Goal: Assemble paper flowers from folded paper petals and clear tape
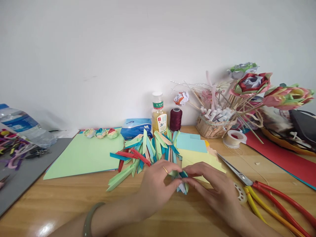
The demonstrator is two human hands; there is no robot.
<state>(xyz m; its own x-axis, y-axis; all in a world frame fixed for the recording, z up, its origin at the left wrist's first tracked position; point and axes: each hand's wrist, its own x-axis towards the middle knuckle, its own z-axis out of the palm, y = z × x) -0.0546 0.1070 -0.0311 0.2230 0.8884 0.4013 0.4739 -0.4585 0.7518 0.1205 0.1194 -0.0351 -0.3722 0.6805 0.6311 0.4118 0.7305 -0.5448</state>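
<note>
My left hand (159,182), with a ring on one finger, and my right hand (214,186) meet low over the table. Both pinch a small bundle of folded paper (182,187) in blue, green and white between thumbs and fingertips. My fingers cover much of it, so its full shape is hidden. Just beyond my hands lies a loose heap of folded paper strips (145,146) in green, teal, red and peach. Yellow paper sheets (197,158) and light blue sheets (191,144) are stacked behind my right hand.
Scissors (243,177) with red and yellow handles lie at right, near a spool of thread (232,139). Behind stand a glue bottle (159,115), a maroon thread cone (175,119), a tissue pack (135,127) and a basket (213,130) of paper flowers. Green sheets (86,154) lie left.
</note>
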